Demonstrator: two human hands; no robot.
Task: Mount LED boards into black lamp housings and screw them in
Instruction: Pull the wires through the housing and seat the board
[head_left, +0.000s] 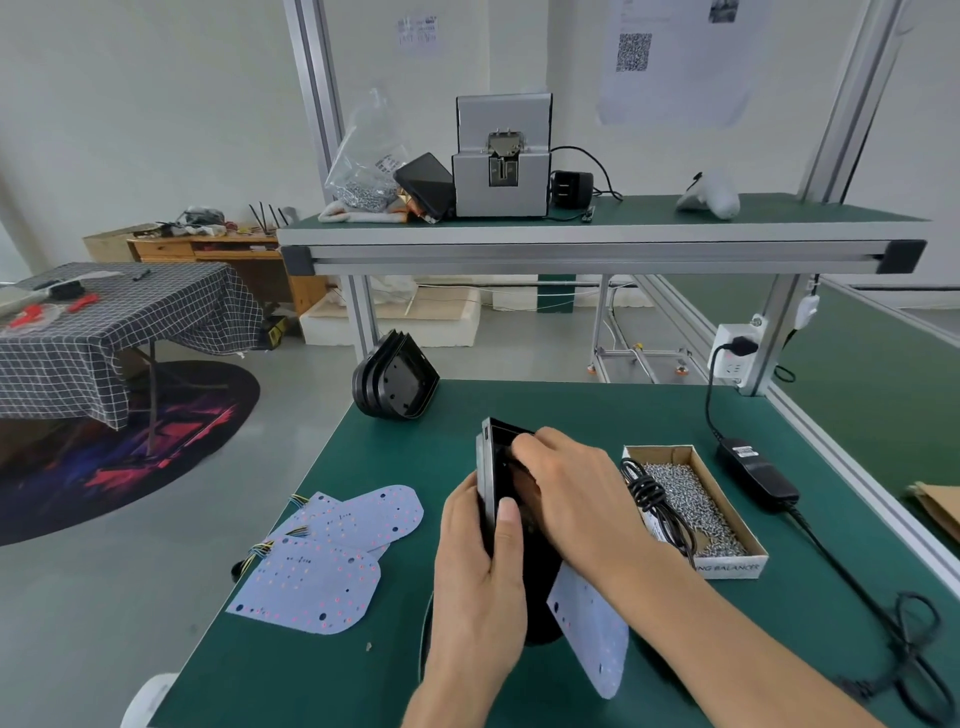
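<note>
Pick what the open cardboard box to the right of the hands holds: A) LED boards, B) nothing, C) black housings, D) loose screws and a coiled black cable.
D: the cardboard box is filled with small silver screws, and a bundled black cable lies along its left side.

3 LED boards (311, 587), 1 held housing (491, 467), 1 housing stack (395, 384), 1 screw box (696, 499)

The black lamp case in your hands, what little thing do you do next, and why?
Probably lay the black lamp case flat, open side up. The left hand holds it on edge, the right hand reaches inside, and an LED board waits under the right wrist, not yet in.
</note>
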